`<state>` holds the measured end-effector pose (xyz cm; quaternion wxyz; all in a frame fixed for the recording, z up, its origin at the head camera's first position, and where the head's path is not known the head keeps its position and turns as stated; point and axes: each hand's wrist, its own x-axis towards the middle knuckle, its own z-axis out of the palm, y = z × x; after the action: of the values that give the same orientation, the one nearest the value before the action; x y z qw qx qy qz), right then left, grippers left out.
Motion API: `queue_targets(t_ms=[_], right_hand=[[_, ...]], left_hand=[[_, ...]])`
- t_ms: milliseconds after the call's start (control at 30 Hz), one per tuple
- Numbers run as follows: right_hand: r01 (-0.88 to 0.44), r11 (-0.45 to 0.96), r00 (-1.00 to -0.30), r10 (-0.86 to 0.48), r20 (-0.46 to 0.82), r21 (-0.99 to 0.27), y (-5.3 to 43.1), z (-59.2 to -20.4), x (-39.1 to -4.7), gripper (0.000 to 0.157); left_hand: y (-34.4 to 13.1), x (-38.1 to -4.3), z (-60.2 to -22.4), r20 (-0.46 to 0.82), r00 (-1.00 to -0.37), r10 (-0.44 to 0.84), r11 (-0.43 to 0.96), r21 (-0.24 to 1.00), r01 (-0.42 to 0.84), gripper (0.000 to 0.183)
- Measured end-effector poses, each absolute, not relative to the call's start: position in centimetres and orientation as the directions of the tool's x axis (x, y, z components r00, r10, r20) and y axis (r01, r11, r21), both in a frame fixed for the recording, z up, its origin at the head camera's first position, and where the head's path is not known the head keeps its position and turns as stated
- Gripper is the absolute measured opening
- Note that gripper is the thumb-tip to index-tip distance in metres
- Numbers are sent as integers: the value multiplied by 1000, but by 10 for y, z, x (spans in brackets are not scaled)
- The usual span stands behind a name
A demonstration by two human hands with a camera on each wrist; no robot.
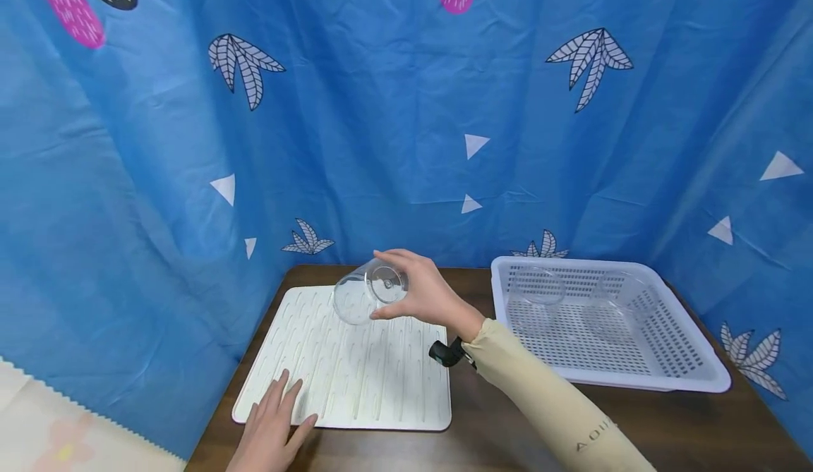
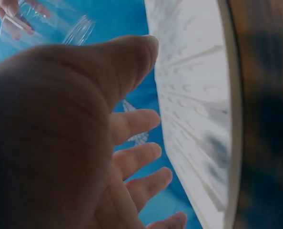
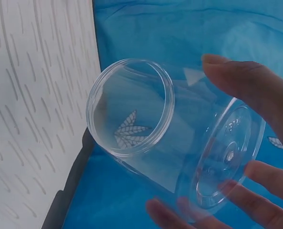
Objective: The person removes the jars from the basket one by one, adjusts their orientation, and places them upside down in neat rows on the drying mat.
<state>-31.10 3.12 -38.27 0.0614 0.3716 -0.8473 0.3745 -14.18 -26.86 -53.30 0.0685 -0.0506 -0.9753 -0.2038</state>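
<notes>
Far left: blue patterned curtain (image 1: 152, 197), also running along the back. Left hand (image 1: 269, 426) is at the near-left corner of the white ribbed mat (image 1: 362, 394): fingers spread, thumb out, nothing in its grasp. Fingertips overlap the mat in the head view; can't tell if they touch it.

Mat lies flat on the brown counter (image 1: 489, 422). Above its far half is the clear jar (image 1: 368, 292), tilted, mouth aimed down and left, base up toward the camera. Looks clear of the mat in both wrist views, nothing visible inside. Right hand (image 1: 430, 292) grips it near the base end, thumb on one side, fingers round the other. Dark strap (image 1: 447, 352) at that wrist, pale sleeve (image 1: 546, 394) behind it.

Right end: white slotted basket (image 1: 692, 381) on the counter, well apart from the mat. At least two more clear jars in it, one to the left (image 1: 536, 292), one to the right (image 1: 625, 303); how they sit is hard to read through the plastic.

My read: carry step, jar on its way to being set mouth-down on the mat. Next move would call for squaring up the tilt, lowering until the rim sits flat across the ribs, then letting go without tipping it.
</notes>
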Motion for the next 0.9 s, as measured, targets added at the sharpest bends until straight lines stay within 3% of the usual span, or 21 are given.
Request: queue_targets(t_ms=[367, 633, 900], right_hand=[[-679, 470, -705, -631, 323, -564, -13, -388, -331, 102], [-676, 492, -707, -642, 296, -549, -43, -394, -343, 99], [-665, 512, -718, -638, 278, -544, -75, -403, -355, 99]], left_hand=[[-280, -138, -543, 8, -1000, -5, 900, 436, -1, 73], [-283, -135, -549, -17, -1000, -21, 896, 443, -27, 79], [-282, -131, -549, 7, -1000, -26, 879, 476, -19, 69]])
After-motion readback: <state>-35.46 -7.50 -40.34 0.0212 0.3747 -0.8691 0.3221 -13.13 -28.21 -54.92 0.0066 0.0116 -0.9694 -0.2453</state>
